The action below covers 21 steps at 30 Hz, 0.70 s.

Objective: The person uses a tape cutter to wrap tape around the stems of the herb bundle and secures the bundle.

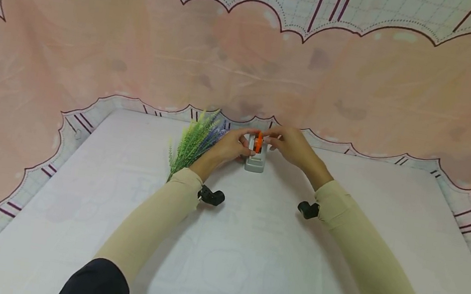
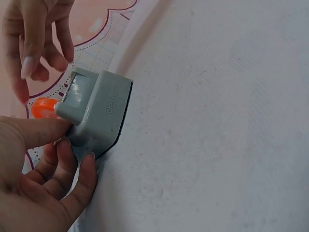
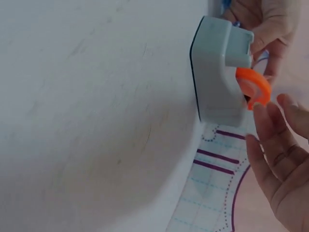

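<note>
A small grey tape dispenser stands on the table, an orange ring set in its top. With bent fingers and thumb my left hand holds the dispenser's side; in the left wrist view the fingers lie along its lower edge. My right hand is on the other side, its fingers loosely extended and the tips close to the ring. In the right wrist view a fingertip of the right hand meets the ring's edge; whether it presses there I cannot tell.
Green and purple artificial flower sprigs lie left of the dispenser, partly behind the left wrist. The white table ends just beyond the dispenser, where a patterned cloth spreads out. Black wrist devices hang beneath both forearms.
</note>
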{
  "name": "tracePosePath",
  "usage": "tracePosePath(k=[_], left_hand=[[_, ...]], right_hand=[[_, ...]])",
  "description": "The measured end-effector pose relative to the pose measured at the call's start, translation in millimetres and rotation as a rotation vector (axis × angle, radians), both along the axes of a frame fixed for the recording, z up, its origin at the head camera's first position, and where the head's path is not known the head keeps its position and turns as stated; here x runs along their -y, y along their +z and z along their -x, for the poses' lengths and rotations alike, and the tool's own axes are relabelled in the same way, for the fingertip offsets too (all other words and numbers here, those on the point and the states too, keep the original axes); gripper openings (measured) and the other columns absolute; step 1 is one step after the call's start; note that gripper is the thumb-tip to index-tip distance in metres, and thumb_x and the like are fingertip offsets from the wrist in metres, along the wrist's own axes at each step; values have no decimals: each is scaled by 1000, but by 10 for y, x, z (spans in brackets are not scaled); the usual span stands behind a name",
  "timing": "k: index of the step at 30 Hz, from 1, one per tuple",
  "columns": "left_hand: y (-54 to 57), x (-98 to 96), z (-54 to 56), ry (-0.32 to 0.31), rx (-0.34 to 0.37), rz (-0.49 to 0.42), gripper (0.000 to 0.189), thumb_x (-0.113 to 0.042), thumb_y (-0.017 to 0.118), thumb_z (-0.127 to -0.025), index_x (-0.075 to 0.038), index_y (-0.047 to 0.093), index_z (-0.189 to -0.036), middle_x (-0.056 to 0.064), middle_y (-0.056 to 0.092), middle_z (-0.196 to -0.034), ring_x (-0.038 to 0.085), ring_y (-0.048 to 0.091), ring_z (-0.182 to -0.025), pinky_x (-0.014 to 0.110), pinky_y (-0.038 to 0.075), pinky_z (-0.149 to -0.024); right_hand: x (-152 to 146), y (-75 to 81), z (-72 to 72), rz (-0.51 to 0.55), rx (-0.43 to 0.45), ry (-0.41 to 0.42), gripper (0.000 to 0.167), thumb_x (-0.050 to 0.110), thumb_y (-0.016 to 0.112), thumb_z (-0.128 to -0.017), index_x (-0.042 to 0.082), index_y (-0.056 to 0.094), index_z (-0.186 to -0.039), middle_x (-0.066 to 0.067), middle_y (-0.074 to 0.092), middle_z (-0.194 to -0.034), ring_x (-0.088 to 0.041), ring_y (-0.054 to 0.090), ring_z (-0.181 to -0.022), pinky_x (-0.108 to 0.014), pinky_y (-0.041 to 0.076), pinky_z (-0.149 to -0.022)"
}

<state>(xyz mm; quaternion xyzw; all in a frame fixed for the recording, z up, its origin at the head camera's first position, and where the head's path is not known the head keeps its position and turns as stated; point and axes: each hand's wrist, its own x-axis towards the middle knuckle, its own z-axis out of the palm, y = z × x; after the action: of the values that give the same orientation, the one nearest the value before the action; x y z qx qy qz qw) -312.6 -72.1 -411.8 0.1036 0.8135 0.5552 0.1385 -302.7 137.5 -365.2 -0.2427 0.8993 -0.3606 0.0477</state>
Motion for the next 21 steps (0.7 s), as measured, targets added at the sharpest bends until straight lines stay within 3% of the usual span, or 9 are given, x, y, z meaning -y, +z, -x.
tracePosePath(k=[4, 9, 15, 21], left_hand=[[24, 6, -13, -3, -12, 19, 67, -3, 76, -89, -22, 53, -148, 7, 54, -88, 19, 53, -73, 33, 54, -61], [37, 6, -24, -21, -25, 38, 67, -3, 76, -89, -22, 53, -149, 7, 55, -88, 18, 54, -73, 34, 55, -61], [51, -3, -31, -23, -22, 29, 68, 0, 75, -89, -21, 51, -150, 7, 53, -87, 18, 53, -74, 33, 54, -61], [51, -12, -39, -11, -32, 43, 72, -2, 77, -88, -20, 49, -152, 7, 53, -87, 17, 53, -72, 36, 55, -62]], right_hand=[[102, -21, 79, 12, 58, -9, 25, 10, 59, -103, 7, 74, -123, -13, 70, -113, -34, 65, -82, -37, 55, -70], [167, -32, 146, -20, 126, 13, 26, 15, 59, -104, 12, 74, -124, -10, 66, -111, -20, 51, -64, -28, 40, -57], [182, -31, 173, -27, 131, 68, 22, 15, 61, -103, 8, 74, -120, -9, 64, -113, -16, 47, -66, -27, 41, -59], [196, -46, 159, 27, 80, 65, 15, 15, 66, -100, 4, 73, -107, -7, 64, -95, -20, 53, -71, -30, 46, -63]])
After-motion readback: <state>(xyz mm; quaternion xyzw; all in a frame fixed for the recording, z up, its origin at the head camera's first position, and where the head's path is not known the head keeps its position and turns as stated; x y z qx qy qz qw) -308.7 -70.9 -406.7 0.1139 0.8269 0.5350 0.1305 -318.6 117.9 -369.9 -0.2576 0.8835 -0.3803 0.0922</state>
